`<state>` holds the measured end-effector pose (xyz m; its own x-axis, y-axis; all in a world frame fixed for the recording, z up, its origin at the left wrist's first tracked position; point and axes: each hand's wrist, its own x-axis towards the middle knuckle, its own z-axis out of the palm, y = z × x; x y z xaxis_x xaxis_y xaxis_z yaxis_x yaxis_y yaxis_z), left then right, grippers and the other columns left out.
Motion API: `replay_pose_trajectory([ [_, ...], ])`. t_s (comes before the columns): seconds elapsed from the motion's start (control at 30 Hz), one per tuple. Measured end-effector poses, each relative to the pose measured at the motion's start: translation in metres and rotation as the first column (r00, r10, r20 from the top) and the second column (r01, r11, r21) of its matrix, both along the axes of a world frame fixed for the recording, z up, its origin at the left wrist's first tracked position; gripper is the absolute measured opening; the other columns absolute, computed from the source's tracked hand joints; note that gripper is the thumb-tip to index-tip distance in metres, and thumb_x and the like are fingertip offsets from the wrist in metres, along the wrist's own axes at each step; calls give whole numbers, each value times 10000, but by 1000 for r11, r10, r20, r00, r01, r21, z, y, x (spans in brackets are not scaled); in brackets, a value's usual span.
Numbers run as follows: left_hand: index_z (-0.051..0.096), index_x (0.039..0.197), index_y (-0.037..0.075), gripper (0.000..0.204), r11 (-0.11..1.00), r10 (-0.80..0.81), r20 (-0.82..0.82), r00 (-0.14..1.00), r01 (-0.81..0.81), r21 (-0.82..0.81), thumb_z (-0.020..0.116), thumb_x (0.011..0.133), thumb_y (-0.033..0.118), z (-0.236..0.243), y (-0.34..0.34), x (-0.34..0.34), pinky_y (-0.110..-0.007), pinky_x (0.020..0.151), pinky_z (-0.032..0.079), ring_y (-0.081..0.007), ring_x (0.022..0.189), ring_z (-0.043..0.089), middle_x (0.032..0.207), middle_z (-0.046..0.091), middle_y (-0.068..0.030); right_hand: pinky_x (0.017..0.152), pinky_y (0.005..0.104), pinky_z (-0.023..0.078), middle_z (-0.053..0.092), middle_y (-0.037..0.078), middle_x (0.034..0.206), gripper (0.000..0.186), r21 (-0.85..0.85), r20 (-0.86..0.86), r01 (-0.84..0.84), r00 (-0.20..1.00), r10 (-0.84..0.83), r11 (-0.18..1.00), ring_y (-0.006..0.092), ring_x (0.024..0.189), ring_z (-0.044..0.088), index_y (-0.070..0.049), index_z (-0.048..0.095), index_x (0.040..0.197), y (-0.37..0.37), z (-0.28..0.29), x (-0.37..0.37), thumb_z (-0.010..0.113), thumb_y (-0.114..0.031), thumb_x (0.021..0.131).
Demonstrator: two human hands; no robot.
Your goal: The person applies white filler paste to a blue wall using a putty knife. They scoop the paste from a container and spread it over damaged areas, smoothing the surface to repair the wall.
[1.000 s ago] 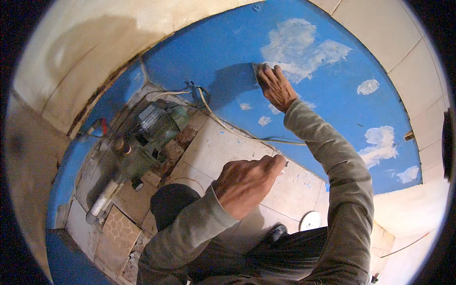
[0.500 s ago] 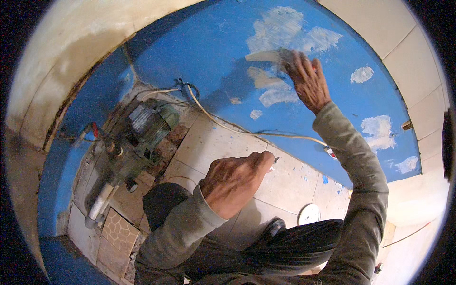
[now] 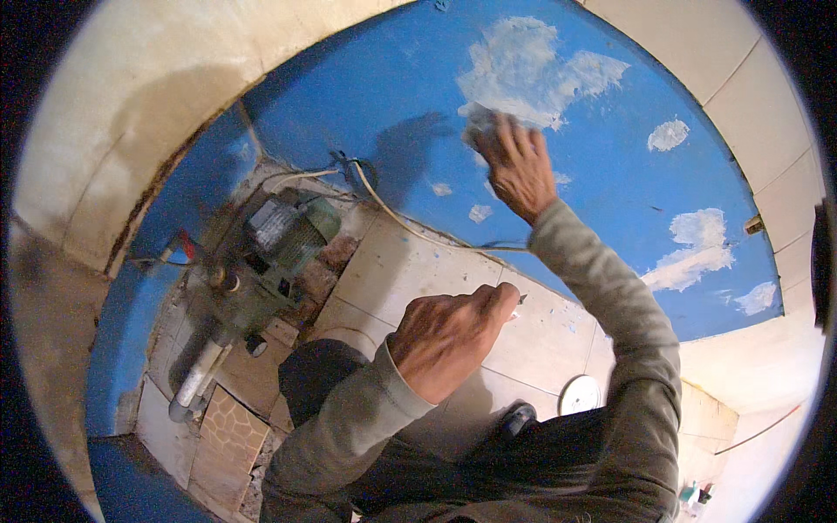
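My right hand [image 3: 516, 170] reaches up to a blue wall [image 3: 602, 174], at the lower left edge of a large whitish filler patch [image 3: 514, 74]. Its fingers press together over a flat greyish thing [image 3: 476, 129], smeared by motion, whose kind I cannot make out. Lower down, in front of my knees, my left hand [image 3: 453, 338] is closed in a fist with its back to me. A small dark tip [image 3: 521, 300] pokes out past its thumb and forefinger; the rest of that thing is hidden inside the hand.
A green-grey motor pump [image 3: 292, 231] with a white pipe [image 3: 202, 370] stands on broken tiles at the left. A pale cable [image 3: 392, 213] runs along the wall's foot. A round white lid-like disc [image 3: 580, 396] is by my leg. Smaller white patches [image 3: 668, 135] dot the wall.
My right hand has swept left and slightly down across the wall, from beside the patch to its lower left edge. My left hand stays closed; the whole view has shifted a little.
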<state>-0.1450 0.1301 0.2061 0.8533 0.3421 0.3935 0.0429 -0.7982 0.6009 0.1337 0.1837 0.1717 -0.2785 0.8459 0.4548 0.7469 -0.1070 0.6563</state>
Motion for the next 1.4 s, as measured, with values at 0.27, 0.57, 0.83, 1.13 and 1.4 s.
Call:
replay_pose_trajectory([
  [0.27, 470, 994, 43, 132, 998, 63, -18, 998, -63, 31, 534, 891, 96, -7, 10, -3, -449, 574, 503, -349, 701, 647, 866, 623, -158, 926, 412, 393, 467, 165, 1373, 397, -56, 306, 103, 948, -81, 993, 302, 1232, 424, -12, 617, 1188, 44, 0, -7, 512, -211, 861],
  [0.57, 470, 1013, 51, 136, 999, 18, -48, 999, -16, 39, 529, 896, 88, -8, 5, 6, -442, 570, 501, -340, 693, 645, 852, 617, -162, 955, 472, 389, 424, 189, 1419, 528, 41, 94, 105, 990, -109, 994, 328, 1250, 441, -144, 499, 1382, -41, 22, 63, 528, -118, 855],
  [0.83, 475, 1014, 51, 137, 998, 25, -83, 996, -21, 53, 532, 893, 82, -2, 3, 1, -430, 560, 497, -323, 677, 643, 828, 612, -139, 1019, 494, 352, 386, 143, 1462, 703, 109, -68, 240, 970, -234, 965, 330, 1293, 416, -250, 439, 1447, -120, 22, 97, 603, -72, 787],
  [1.13, 479, 1031, 50, 155, 997, 2, -36, 999, 0, 72, 535, 894, 97, -1, -3, -1, -430, 562, 497, -324, 661, 636, 806, 596, -142, 1001, 486, 369, 401, 163, 1443, 613, 38, -160, 89, 984, -82, 995, 339, 1281, 424, -227, 471, 1422, -97, -7, 42, 562, -113, 826],
  [1.4, 514, 1120, 78, 226, 998, 55, -133, 990, -53, 15, 564, 899, 75, -4, -1, 6, -482, 610, 504, -402, 769, 650, 915, 664, -190, 978, 451, 397, 412, 158, 1430, 488, -80, 269, 129, 958, -103, 988, 298, 1256, 417, -66, 548, 1332, 36, -15, 2, 536, -222, 871],
])
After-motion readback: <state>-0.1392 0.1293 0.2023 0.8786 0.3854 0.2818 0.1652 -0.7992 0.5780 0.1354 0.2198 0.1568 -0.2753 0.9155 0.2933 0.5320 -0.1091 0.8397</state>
